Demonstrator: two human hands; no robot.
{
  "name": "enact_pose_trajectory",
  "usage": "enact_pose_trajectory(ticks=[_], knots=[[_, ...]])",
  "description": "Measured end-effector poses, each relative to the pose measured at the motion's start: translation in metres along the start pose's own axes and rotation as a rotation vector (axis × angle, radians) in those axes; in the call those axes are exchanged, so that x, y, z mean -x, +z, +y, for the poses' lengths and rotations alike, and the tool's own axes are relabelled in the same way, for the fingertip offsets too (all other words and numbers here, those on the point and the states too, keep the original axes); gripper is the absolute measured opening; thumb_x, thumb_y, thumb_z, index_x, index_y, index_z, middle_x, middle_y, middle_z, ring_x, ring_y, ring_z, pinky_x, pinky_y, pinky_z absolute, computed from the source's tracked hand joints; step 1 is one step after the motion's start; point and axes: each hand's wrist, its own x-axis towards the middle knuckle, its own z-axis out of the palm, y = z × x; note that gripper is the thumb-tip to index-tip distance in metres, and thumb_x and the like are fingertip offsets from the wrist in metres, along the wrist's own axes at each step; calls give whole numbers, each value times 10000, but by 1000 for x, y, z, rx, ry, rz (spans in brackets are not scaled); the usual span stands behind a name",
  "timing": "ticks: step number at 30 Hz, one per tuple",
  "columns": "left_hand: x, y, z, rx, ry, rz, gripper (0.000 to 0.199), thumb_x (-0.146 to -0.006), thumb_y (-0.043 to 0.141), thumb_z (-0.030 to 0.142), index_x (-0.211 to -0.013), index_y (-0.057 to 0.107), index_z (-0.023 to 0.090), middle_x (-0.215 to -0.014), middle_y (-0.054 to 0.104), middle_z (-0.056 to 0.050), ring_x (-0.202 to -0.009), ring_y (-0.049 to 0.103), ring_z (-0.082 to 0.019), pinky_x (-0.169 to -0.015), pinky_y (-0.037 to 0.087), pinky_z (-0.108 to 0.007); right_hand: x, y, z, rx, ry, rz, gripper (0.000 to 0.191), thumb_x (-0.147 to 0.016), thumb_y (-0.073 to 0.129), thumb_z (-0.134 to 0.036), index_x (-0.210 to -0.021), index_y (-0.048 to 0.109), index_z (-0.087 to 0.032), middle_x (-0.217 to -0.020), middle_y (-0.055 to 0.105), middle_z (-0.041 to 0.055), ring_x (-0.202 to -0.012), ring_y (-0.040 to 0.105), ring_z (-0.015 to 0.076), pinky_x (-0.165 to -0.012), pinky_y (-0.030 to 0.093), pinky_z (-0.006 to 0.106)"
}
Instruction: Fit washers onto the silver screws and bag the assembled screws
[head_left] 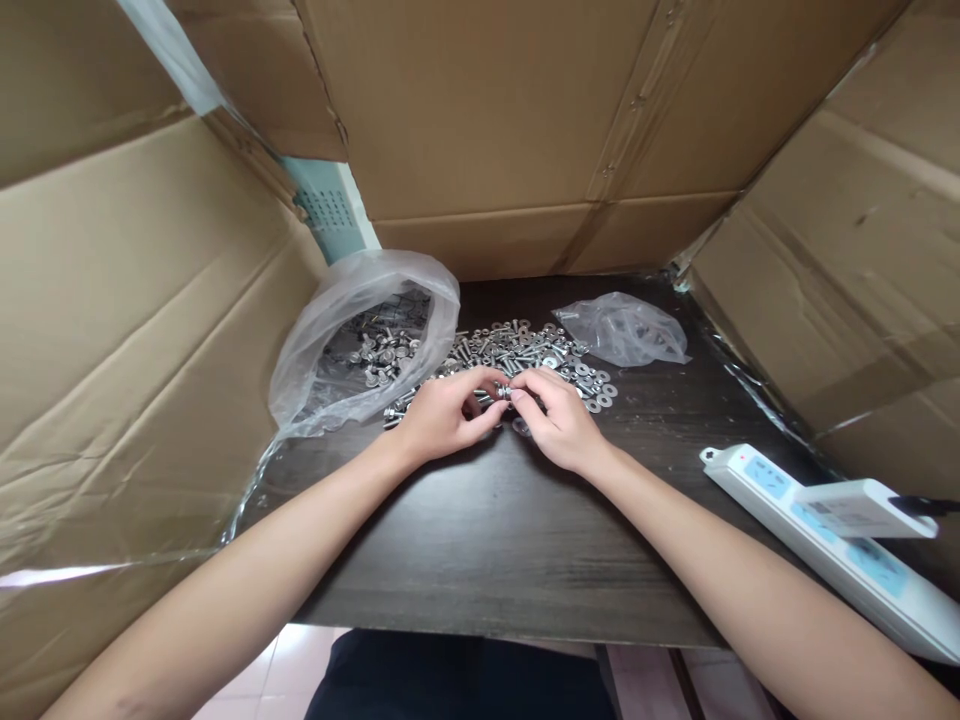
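Both hands meet over the near edge of a loose pile of metal bolts, nuts and washers (510, 347). A small shiny bolt (505, 392) lies between their fingertips. My left hand (448, 415) is closed in a pinch round one end of it, thumb and forefinger curved. From the other side my right hand (556, 418) pinches the opposite end between thumb and forefinger. Fingers hide most of the bolt, so whether a nut or washer sits on it is unclear. Flat washers (601, 390) lie just right of the right hand.
An open clear plastic bag (300, 375) holding bolts stands left of the pile. Behind, on the right, lies a crumpled plastic bag (626, 330). A white power strip (810, 530) with a plugged-in adapter rests at the right. Cardboard walls (487, 110) surround the dark tabletop (495, 540).
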Motion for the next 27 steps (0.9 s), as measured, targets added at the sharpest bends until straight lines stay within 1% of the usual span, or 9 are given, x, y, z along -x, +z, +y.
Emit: enact_pose_trajectory(ticks=[5, 8, 10, 12, 19, 23, 27], knots=[[-1, -1, 3, -35, -2, 82, 199, -918, 633, 266, -1094, 650, 177, -875, 715, -1, -575, 616, -82, -624, 498, -213, 0, -1, -1, 5, -11, 37, 157, -984, 505, -184, -842, 558, -222, -801, 639, 30, -802, 560, 216, -754, 430, 357], [-1, -1, 2, -61, 6, 93, 136, -931, 624, 280, -998, 668, 170, -835, 687, -1, -550, 553, -76, -599, 456, -219, 0, -1, -2, 12, -21, 54, 163, -984, 505, -187, -835, 560, -223, -795, 641, 31, -794, 564, 214, -748, 428, 357], [-1, -1, 1, -80, 23, 82, 133, -941, 618, 291, -946, 672, 169, -795, 659, 4, -545, 514, -78, -587, 424, -225, 0, -2, -3, 17, -28, 65, 163, -983, 506, -188, -834, 561, -222, -793, 641, 30, -786, 563, 212, -741, 425, 356], [-2, -1, 0, -93, 37, 68, 147, -950, 613, 303, -938, 671, 169, -762, 634, 8, -559, 503, -87, -586, 403, -230, 0, -2, -3, 23, -42, 71, 158, -981, 507, -187, -837, 561, -220, -790, 638, 30, -779, 560, 211, -736, 422, 357], [-1, -2, -1, -87, 48, -4, 203, -982, 560, 342, -970, 661, 167, -702, 601, 17, -600, 527, -110, -590, 381, -239, 0, -2, -7, 42, -115, 69, 160, -980, 489, -181, -839, 554, -216, -768, 618, 32, -759, 537, 212, -728, 412, 367], [-1, -3, 1, -70, 28, -38, 209, -985, 541, 346, -941, 646, 171, -709, 619, 12, -618, 550, -117, -606, 391, -243, -1, -3, -8, 31, -88, 47, 160, -985, 483, -204, -844, 557, -222, -768, 617, 37, -760, 541, 220, -743, 419, 384], [-1, -4, 2, -55, 19, -49, 207, -986, 528, 340, -934, 634, 170, -729, 639, 2, -609, 547, -115, -601, 393, -242, 0, -3, -9, 30, -64, 9, 145, -985, 484, -237, -861, 557, -228, -791, 622, 42, -783, 554, 227, -751, 429, 390]])
